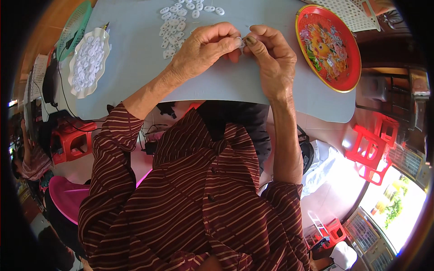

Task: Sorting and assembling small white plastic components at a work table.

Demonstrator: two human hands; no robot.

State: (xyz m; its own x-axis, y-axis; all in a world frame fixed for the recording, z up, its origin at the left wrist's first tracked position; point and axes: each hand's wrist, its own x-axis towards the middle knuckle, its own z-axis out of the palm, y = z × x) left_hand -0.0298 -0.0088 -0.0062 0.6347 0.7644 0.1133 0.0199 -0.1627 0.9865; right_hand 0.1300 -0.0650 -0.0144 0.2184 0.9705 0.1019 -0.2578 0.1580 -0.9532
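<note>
- White, and mostly hidden by fingertips, a small piece (pixel 242 44) is held between the two hands, above the far middle of the table; its exact shape cannot be told.
- Left hand (pixel 209 44): thumb and forefinger are pinched narrow on the small piece, with the other fingers curled underneath.
- Right hand (pixel 273 53): its thumb, with a dark mark on the nail, presses toward the forefinger at the other side of the same piece; the fingertips of both hands nearly meet.
- Grey-blue table (pixel 131 54) under both hands, its near edge running in front of the person's striped shirt (pixel 181 180).
- Loose pile of white oval pieces (pixel 173 29) on the table, just beyond the left wrist; holes show in many of them.
- White dish (pixel 106 56) with a wavy rim at the table's left, heaped with more white pieces (pixel 89 63).
- Green basket (pixel 74 29) just beside the dish, at the far left.
- Red round tray (pixel 353 56) with a gold rim and a flower pattern, right of the right hand, with small pale bits lying on it.
- White holed basket (pixel 348 11) behind the tray.
</note>
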